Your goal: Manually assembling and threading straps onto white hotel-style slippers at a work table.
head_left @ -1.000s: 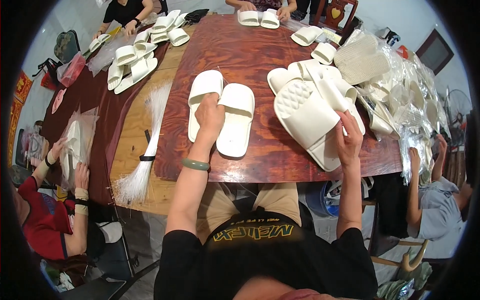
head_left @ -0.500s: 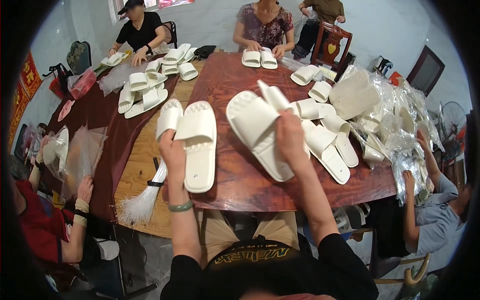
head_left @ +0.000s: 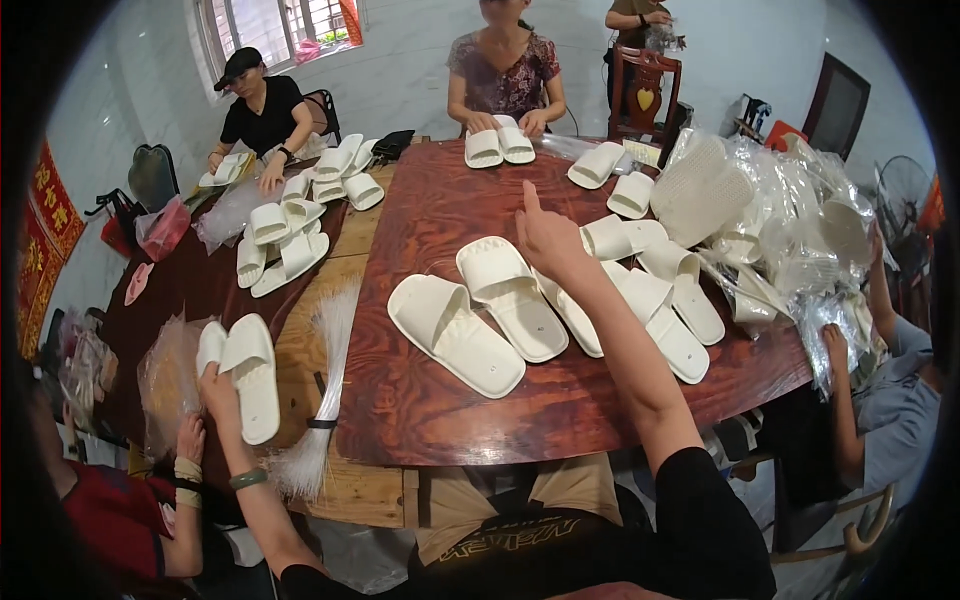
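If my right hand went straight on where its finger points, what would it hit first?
Probably the white slippers under a co-worker's hands at the far edge of the table, though your right hand may be high enough to pass over them.

A barred window point(head_left: 268, 30) breaks the pale wall point(head_left: 408, 70).

The right forearm point(head_left: 640, 370) partly hides white slippers point(head_left: 578, 322) (the standing person's point(head_left: 628, 22) head is cut off).
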Tool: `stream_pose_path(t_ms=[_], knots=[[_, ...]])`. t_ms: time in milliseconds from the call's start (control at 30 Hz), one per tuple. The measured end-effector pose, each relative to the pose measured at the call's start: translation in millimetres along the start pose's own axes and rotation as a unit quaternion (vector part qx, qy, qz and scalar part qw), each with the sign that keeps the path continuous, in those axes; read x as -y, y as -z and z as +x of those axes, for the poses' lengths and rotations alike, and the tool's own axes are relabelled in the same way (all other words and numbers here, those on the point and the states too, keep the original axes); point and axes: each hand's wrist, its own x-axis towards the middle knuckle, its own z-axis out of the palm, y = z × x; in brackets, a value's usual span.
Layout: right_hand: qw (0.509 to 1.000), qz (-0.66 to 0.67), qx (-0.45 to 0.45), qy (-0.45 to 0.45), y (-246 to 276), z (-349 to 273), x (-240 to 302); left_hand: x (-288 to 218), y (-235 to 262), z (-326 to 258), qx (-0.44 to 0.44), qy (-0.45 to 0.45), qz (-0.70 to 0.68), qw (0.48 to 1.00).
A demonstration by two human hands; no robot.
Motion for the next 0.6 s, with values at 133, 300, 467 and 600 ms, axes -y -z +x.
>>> stream_pose_path(t_ms=[133,300,467,600], knots=[[0.99,0.135,-0.04,-0.008,-14,-59,-19,57,19,28,-0.009,0.044,0.061,0.997],[0.937,0.33,-0.085,-0.079,-54,-94,-49,97,31,42,-0.033,0.151,0.101,0.983],[0.932,0.342,-0.113,-0.048,-75,-97,-61,99,16,35,0.063,0.159,0.321,0.932],[0.946,0.286,-0.151,0.006,-74,-100,-51,47,2,22,0.002,0.093,0.348,0.933]])
